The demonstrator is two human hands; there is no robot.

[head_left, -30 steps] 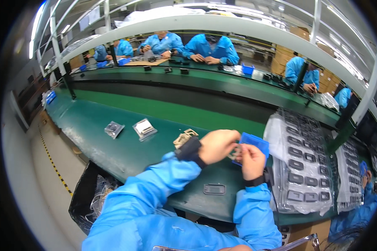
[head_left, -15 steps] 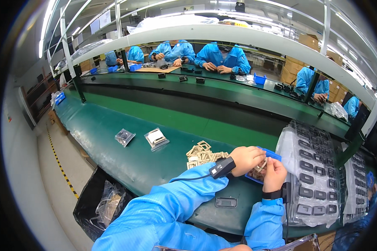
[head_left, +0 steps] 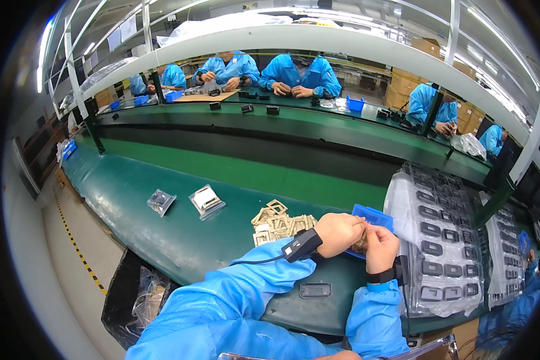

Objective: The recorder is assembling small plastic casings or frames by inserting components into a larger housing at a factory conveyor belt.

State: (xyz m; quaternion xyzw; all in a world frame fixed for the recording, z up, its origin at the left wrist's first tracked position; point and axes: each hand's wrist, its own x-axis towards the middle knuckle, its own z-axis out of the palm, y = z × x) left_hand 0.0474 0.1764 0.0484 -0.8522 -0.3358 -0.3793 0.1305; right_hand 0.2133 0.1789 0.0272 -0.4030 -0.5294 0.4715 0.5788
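My left hand (head_left: 340, 234) and my right hand (head_left: 381, 247) meet over a blue bin (head_left: 372, 217), fingertips pinched together. What they pinch is hidden behind the fingers. Some small brownish pieces show inside the bin beneath the hands. To the left of my left hand lies a heap of beige rectangular frames (head_left: 276, 223). A single dark rectangular part (head_left: 315, 290) lies flat on the green table, nearer to me, between my forearms. Each wrist wears a black band, and a dark box with a cable sits on the left one.
Right of the bin stand clear plastic trays (head_left: 429, 247) of black frames. Two small plastic bags, one with dark contents (head_left: 161, 203) and one with pale contents (head_left: 207, 201), lie to the left. A black-lined bin (head_left: 117, 300) stands by the table edge. Co-workers in blue sit across.
The whole view has shifted, so things appear further left. My fingertips have drawn closer together, and the pale frame seen between them before is now hidden.
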